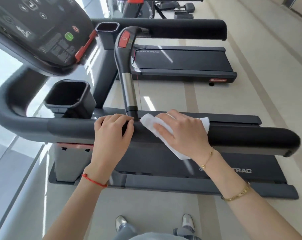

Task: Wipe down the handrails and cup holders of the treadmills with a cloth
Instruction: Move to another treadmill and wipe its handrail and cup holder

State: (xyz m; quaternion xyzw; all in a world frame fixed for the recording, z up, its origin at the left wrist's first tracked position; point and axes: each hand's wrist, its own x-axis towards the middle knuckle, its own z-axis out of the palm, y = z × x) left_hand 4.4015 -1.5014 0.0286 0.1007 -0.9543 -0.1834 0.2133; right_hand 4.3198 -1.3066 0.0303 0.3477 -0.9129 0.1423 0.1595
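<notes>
pressing a folded white cloth (164, 134) against the padded black side handrail (242, 135) of the nearest treadmill, a person's right hand (179, 130) lies over the bar with its fingers (161, 129) fairly straight and spread, palm down, holding the fabric flat to the top of the rail so it can be dragged along, while the cloth's loose end hangs below toward the running deck. the left hand (112, 132) rests on the same rail just beside the cloth, fingers curled over the bar near the foot of the upright silver and black pulse grip (128, 90), probably to steady the body as the wipe goes on; a thin red cord bracelet (95, 181) circles that wrist, and gold bracelets (236, 194) the other. both forearms reach forward from the bottom of the view, wrists about level with the rail. the square black plastic cup holder (69, 96) sits off to the left under the dark console (39, 30), apart from both hands and, by the look of it, not yet being wiped. a second treadmill (181, 61) stands beyond on the pale floor (250, 49).
</notes>
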